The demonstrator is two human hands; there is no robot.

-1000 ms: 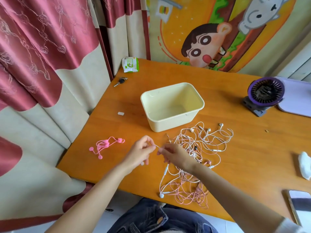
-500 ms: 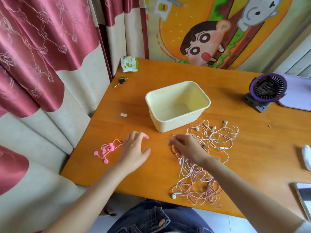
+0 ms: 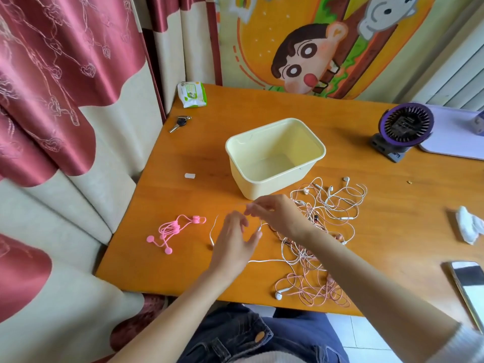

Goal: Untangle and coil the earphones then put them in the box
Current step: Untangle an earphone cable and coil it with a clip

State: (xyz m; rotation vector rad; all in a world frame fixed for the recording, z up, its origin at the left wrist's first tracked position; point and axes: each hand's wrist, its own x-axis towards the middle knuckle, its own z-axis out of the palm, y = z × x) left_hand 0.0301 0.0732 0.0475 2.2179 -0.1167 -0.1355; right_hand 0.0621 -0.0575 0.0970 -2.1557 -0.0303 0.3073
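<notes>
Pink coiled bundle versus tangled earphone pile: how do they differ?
The pink coiled bundle is gathered tight; tangled earphone pile sprawls in loose loops. Bundle is all bright pink; pile mixes white and pale pink. Bundle lies untouched; the right hand pinches a strand of the pile. Both lie on the table, outside the box.

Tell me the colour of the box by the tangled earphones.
The box is pale yellow inside and out; the head view shows it best.
</notes>
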